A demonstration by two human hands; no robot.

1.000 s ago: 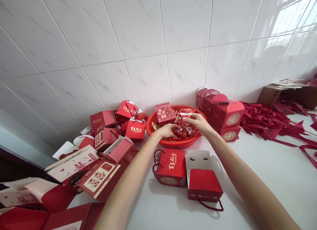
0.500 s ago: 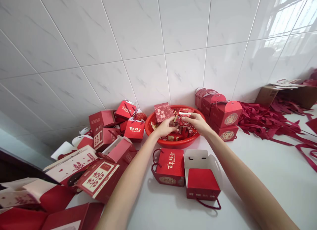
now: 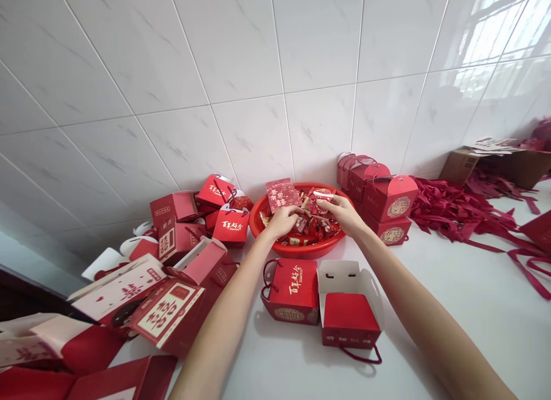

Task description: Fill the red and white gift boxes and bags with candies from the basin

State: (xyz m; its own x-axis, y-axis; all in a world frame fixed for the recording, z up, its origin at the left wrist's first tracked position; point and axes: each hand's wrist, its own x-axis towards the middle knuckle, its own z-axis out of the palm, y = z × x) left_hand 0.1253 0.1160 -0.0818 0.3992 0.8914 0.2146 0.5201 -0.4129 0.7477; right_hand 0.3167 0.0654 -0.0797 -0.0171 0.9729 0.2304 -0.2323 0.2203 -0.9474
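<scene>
Both hands reach over a red plastic basket [image 3: 303,252] filled with small wrapped sweets [image 3: 301,228]. My left hand [image 3: 283,221] is at the basket's left part, thumb and fingers drawn together; what they grip is too small to make out. In my right hand [image 3: 342,213], thumb and fingers pinch a red-and-white packet [image 3: 322,204] above the sweets. A patterned red card box [image 3: 282,194] leans on the basket's back left rim. Nearer to me stand a closed red gift box [image 3: 296,282] with a cord handle and an open gift box [image 3: 350,314] with its white inside showing.
Many red and white gift boxes [image 3: 172,308] crowd the left side. Stacked red boxes [image 3: 394,205] stand right of the basket. Beyond them lie dark red ribbons [image 3: 451,210] and a cardboard carton [image 3: 460,167]. A tiled wall [image 3: 245,142] rises behind the table.
My left hand's fingers have drawn closer together over the sweets. My right hand stays on the red-and-white packet, barely shifted. The whole view has moved slightly.
</scene>
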